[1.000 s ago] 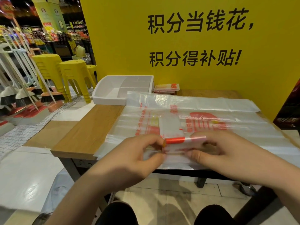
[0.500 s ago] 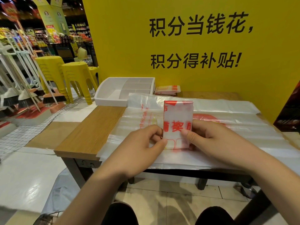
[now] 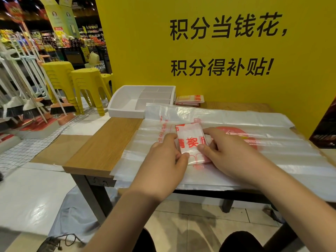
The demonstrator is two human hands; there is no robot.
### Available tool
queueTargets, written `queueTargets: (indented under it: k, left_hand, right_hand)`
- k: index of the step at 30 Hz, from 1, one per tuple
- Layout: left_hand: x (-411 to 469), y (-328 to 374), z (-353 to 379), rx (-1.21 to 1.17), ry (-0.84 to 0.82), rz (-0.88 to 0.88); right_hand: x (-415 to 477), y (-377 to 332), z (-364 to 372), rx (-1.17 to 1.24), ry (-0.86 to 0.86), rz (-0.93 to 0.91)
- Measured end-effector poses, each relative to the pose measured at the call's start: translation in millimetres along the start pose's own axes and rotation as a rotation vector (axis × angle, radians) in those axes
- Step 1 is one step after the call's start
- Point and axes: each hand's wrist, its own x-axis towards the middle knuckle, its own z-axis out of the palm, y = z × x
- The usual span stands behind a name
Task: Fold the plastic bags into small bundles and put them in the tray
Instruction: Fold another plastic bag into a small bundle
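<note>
A half-folded plastic bag [image 3: 190, 140], printed in red, lies narrowed to a strip on top of the flat stack of unfolded bags [image 3: 272, 142] covering the wooden table [image 3: 107, 144]. The left hand [image 3: 163, 160] pinches the strip's left edge between thumb and fingers, while the right hand [image 3: 229, 150] pinches its right edge, thumb on top and index finger stretched along the upper corner; held from both sides like this, the slippery film probably cannot spring open before the next crease. The strip sits at the near middle of the table, close to the person, which seems the easiest place to press folds flat.

The white tray [image 3: 127, 106] stands at the far left corner, well apart from the hands, and its divided compartments look empty from here. Just beside it, against the yellow wall [image 3: 145, 51], rest a few finished bundles [image 3: 190, 100], outside the tray. The far edge of the bag stack overlaps the tray's near right corner, so a bundle carried there must likely pass over loose plastic.

Beyond the table, yellow stools [image 3: 85, 86] and a rack of brooms [image 3: 27, 99] fill the shop floor, clear of the work.
</note>
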Motion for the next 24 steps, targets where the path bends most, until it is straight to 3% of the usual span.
queueTargets:
  k: [14,18,21,24]
  left_hand:
    - [1,5,2,0.36,-0.023,0.016]
    - [5,-1,0,0.406,-0.054,0.051]
    - [13,-9,-5,0.413,-0.124,0.121]
    - [24,-16,-13,0.4,-0.29,0.153]
  right_hand:
    - [4,-17,15,-0.412,0.092,0.032]
    - [7,-21,14,-0.505,0.044,0.026]
    - [10,-23,10,-0.584,0.038,-0.036]
    - [19,-15,6,-0.584,-0.083,-0.175]
